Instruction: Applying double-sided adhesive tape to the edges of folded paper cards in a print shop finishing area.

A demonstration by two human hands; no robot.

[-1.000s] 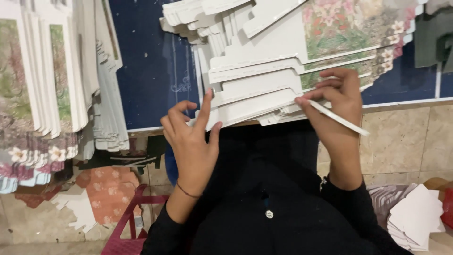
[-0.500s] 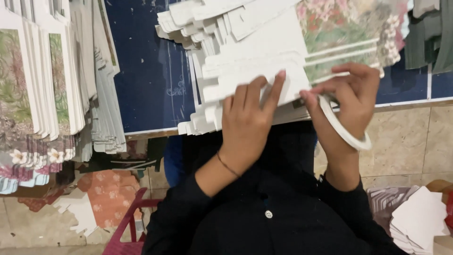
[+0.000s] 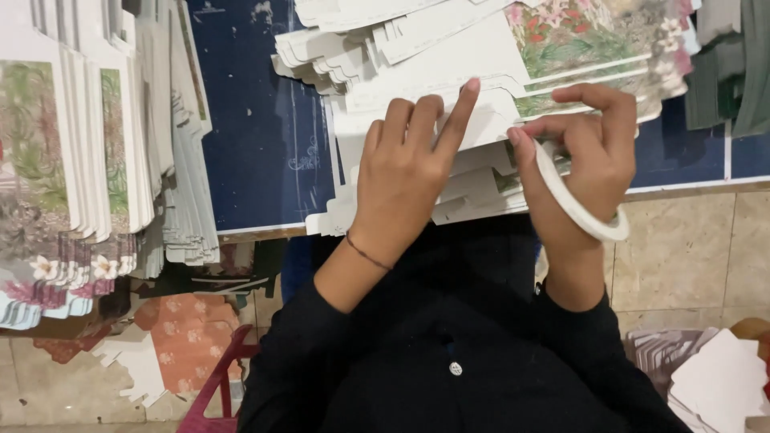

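Change: a second ago the left hand (image 3: pixel 405 180) lay low at the table's near edge; now it is up on the card stack (image 3: pixel 449 112), flat, forefinger stretched along a white edge. The tape roll (image 3: pixel 579 196) has turned from edge-on to showing its open ring.
Meaning: as I read it, the hands have gone from steadying the stack to working tape along one card's edge.
Left fingers: spread and pressing down on the top white card, gripping nothing.
Right hand (image 3: pixel 589 160): at 3 o'clock of the left, the white roll hangs round it below the knuckles; thumb and forefinger are pinched together at the card's edge, on what I cannot tell.
Stack: fanned white die-cut cards, some with flower print, at 12 o'clock from the person, overhanging the table's near edge.
Table (image 3: pixel 257 144): dark blue top, scuffed with pale marks.
Left pile (image 3: pixel 88 144): more printed cards at 9 o'clock, standing in rows.
Floor (image 3: pixel 690 256): beige tiles; loose card cut-outs (image 3: pixel 718 385) at 4 o'clock, a flowered scrap (image 3: pixel 180 333) at 8 o'clock beside a red chair (image 3: pixel 220 381).
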